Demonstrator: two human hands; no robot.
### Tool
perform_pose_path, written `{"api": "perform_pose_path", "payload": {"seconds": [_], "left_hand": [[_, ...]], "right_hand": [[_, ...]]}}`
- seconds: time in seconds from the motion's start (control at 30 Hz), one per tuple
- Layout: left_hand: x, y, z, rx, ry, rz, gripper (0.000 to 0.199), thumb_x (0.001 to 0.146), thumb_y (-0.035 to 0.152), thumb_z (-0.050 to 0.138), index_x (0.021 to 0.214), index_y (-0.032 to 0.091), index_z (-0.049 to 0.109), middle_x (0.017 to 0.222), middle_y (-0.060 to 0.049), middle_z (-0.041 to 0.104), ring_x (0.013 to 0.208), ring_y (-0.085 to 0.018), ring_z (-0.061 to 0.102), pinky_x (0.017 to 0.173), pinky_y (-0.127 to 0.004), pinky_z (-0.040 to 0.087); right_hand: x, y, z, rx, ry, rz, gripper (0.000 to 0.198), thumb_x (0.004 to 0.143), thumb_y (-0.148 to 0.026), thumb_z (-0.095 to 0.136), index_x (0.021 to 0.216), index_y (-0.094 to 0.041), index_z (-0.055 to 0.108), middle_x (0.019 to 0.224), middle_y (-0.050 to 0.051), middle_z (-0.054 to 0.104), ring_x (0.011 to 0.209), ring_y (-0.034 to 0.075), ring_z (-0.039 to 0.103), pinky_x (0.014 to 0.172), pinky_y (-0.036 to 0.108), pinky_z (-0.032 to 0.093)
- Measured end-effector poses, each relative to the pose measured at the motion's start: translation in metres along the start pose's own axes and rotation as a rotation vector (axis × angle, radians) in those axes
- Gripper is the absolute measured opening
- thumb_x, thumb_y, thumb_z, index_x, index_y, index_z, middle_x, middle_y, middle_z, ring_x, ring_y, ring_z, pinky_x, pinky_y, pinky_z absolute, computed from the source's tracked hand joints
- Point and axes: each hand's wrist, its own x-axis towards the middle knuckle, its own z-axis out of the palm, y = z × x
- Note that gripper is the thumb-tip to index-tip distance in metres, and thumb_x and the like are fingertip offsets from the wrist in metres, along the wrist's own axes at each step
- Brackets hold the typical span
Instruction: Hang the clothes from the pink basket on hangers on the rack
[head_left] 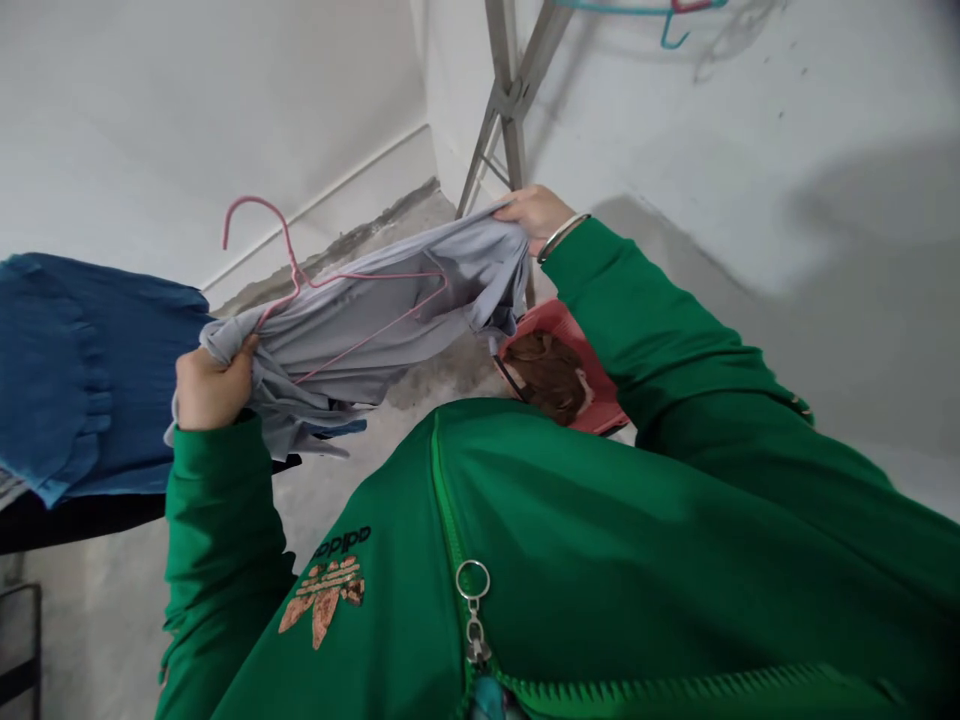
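Observation:
A light grey garment (352, 330) is stretched between my two hands; its exact kind is hard to make out. My left hand (216, 385) is closed on its bunched left end. At the far upper end, my right hand (536, 212) pinches the cloth, a bangle round the wrist. A pink hanger (295, 275) sits within the garment, its hook standing up out of the cloth nearer my left hand. One arm of the hanger points toward my right hand but ends short of it, and the lower wire shows against the fabric.
Blue clothing (67, 370) hangs at the left, with dark cloth beneath. A red basket (611, 405) holding brown cloth stands beyond my right forearm. Metal rack legs (508, 100) cross near the wall corner. A turquoise hanger (675, 35) hangs at the top right.

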Motion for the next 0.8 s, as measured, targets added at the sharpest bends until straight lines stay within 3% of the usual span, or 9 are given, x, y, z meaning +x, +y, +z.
{"api": "perform_pose_path", "payload": {"seconds": [0.1,0.13,0.2,0.3,0.4,0.5,0.6,0.7,0.8], "left_hand": [[0.002,0.003,0.006,0.198,0.064,-0.063,0.036,0.077,0.034,0.062,0.109,0.021,0.072,0.091,-0.008,0.073,0.095,-0.031,0.065,0.088,-0.047,0.05],[0.002,0.004,0.008,0.262,0.093,-0.1,0.034,0.077,0.034,0.061,0.105,0.02,0.074,0.084,-0.009,0.071,0.091,-0.032,0.065,0.088,-0.049,0.049],[0.002,0.005,0.011,0.356,0.142,-0.181,0.032,0.078,0.034,0.057,0.097,0.015,0.075,0.076,-0.011,0.067,0.087,-0.034,0.064,0.088,-0.053,0.046],[-0.001,0.001,0.013,0.382,0.235,-0.28,0.036,0.078,0.035,0.054,0.095,0.009,0.073,0.079,-0.016,0.066,0.087,-0.037,0.063,0.086,-0.055,0.045],[-0.007,-0.005,0.011,0.229,0.326,-0.164,0.033,0.08,0.032,0.056,0.099,0.013,0.073,0.091,-0.014,0.07,0.096,-0.034,0.063,0.091,-0.048,0.046],[-0.013,-0.008,0.006,0.023,0.371,0.089,0.029,0.083,0.026,0.056,0.106,0.019,0.073,0.104,-0.007,0.071,0.105,-0.025,0.064,0.098,-0.037,0.046],[-0.017,-0.008,0.004,-0.063,0.401,0.172,0.032,0.083,0.023,0.057,0.11,0.02,0.072,0.108,-0.005,0.072,0.105,-0.022,0.065,0.098,-0.034,0.048],[-0.018,-0.007,0.004,-0.062,0.394,0.178,0.032,0.083,0.022,0.058,0.111,0.021,0.071,0.108,-0.004,0.072,0.104,-0.021,0.065,0.097,-0.034,0.049],[-0.02,-0.001,0.004,-0.078,0.382,0.234,0.032,0.083,0.02,0.057,0.112,0.021,0.071,0.108,-0.004,0.072,0.104,-0.021,0.065,0.097,-0.033,0.049]], "right_hand": [[-0.008,-0.016,0.003,0.323,-0.071,0.233,0.006,0.075,-0.006,0.057,0.072,-0.012,0.058,0.051,-0.006,0.059,0.051,0.003,0.056,0.066,0.019,0.048],[-0.017,-0.024,0.006,0.397,-0.071,0.242,0.01,0.073,-0.009,0.06,0.084,-0.011,0.06,0.06,-0.004,0.064,0.056,0.004,0.058,0.067,0.019,0.049],[-0.045,-0.044,0.017,0.473,-0.103,0.193,0.042,0.069,-0.015,0.068,0.11,-0.013,0.058,0.087,0.0,0.07,0.071,0.007,0.063,0.068,0.019,0.05],[-0.109,-0.065,0.046,0.502,-0.311,0.097,0.078,0.072,-0.034,0.071,0.141,-0.024,0.036,0.124,0.006,0.062,0.097,0.013,0.064,0.074,0.024,0.054],[-0.164,-0.056,0.077,0.381,-0.61,0.165,0.084,0.08,-0.045,0.062,0.15,-0.027,0.019,0.121,0.007,0.063,0.091,0.015,0.066,0.072,0.028,0.055],[-0.174,-0.03,0.089,-0.078,-0.757,0.222,0.064,0.081,-0.038,0.061,0.14,-0.021,0.041,0.091,0.005,0.07,0.071,0.015,0.065,0.069,0.027,0.053],[-0.144,-0.027,0.074,-0.308,-0.538,0.127,0.034,0.088,-0.03,0.05,0.118,-0.016,0.059,0.08,0.006,0.069,0.068,0.016,0.064,0.071,0.029,0.052],[-0.104,-0.06,0.047,-0.413,-0.147,-0.215,0.031,0.092,-0.032,0.043,0.112,-0.018,0.062,0.095,0.01,0.069,0.084,0.02,0.064,0.081,0.036,0.051],[-0.073,-0.097,0.032,-0.565,-0.059,-0.533,0.034,0.09,-0.04,0.05,0.116,-0.021,0.062,0.114,0.012,0.064,0.107,0.026,0.057,0.095,0.045,0.045]]}}
